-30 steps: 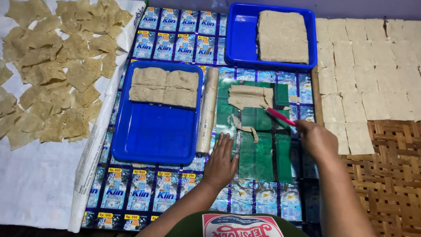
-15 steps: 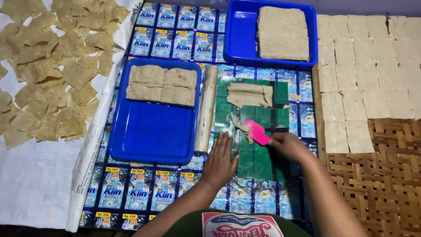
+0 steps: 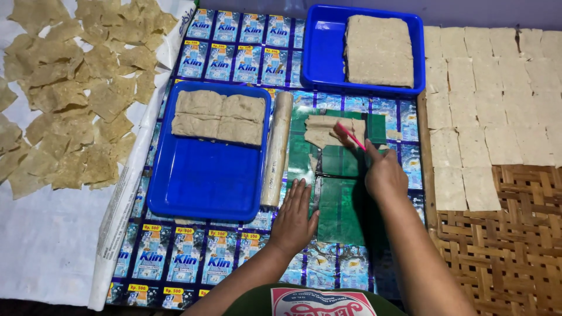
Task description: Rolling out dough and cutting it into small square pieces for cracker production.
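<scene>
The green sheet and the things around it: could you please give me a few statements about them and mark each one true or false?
1. The right hand holds a pink tool over the dough scraps on the green sheet. True.
2. The left hand lifts the rolling pin. False: it lies flat, palm down, at the sheet's near left edge, beside the pin.
3. The near blue tray is filled with dough. False: dough slabs cover only its far end.
4. The far blue tray holds one large block. True.
5. Pale squares lie in rows on the right. True.
</scene>
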